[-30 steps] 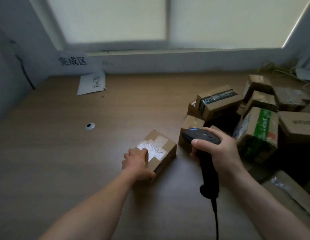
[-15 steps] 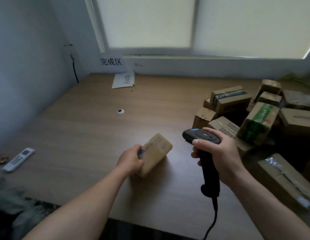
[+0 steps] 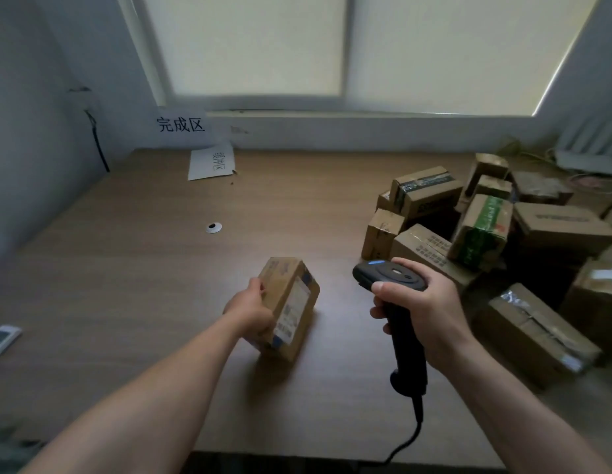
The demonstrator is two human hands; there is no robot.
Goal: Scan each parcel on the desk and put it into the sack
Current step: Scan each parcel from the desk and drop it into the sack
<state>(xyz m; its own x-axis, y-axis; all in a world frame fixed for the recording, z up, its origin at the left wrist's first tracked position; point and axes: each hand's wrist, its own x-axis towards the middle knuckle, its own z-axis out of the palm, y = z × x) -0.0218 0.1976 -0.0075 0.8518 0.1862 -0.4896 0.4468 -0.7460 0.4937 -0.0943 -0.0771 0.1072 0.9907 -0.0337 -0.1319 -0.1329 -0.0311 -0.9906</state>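
While the left hand (image 3: 251, 311) grips a small brown cardboard parcel (image 3: 290, 307) tilted on edge above the wooden desk (image 3: 126, 268), the right hand (image 3: 424, 313) clasps a black handheld scanner (image 3: 396, 302) just beside it

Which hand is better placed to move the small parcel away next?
Left, most likely. The left hand grips the small parcel, while the right hand is busy holding the scanner.

Wall sign (image 3: 181, 126) w/ paper sheet (image 3: 211, 163) below; remote (image 3: 1, 338) far left, white ring (image 3: 213, 227) mid.
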